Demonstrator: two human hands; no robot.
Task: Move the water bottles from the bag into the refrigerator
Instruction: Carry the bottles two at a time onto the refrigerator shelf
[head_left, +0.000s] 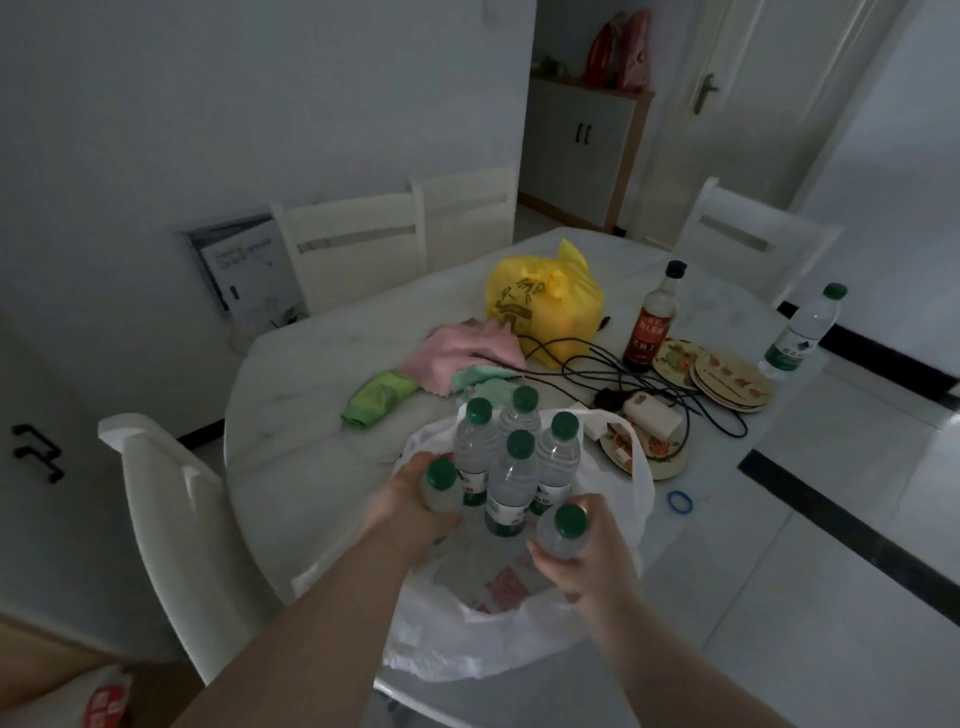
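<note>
A white plastic bag (483, 639) lies open on the near edge of the round table (311, 415). Several clear water bottles (511, 483) with green caps stand upright inside it. My left hand (415, 506) grips one bottle (441, 486) at the bag's left side. My right hand (582, 558) grips another bottle (563, 532) at the bag's right side. One more water bottle (802, 332) stands alone at the table's far right edge. No refrigerator is in view.
On the table: a tied yellow bag (545, 306), pink and green cloths (462, 353), black cables (623, 374), a dark sauce bottle (654, 319), patterned plates (727, 379), a blue band (680, 502). White chairs (171, 519) ring the table. Tiled floor lies to the right.
</note>
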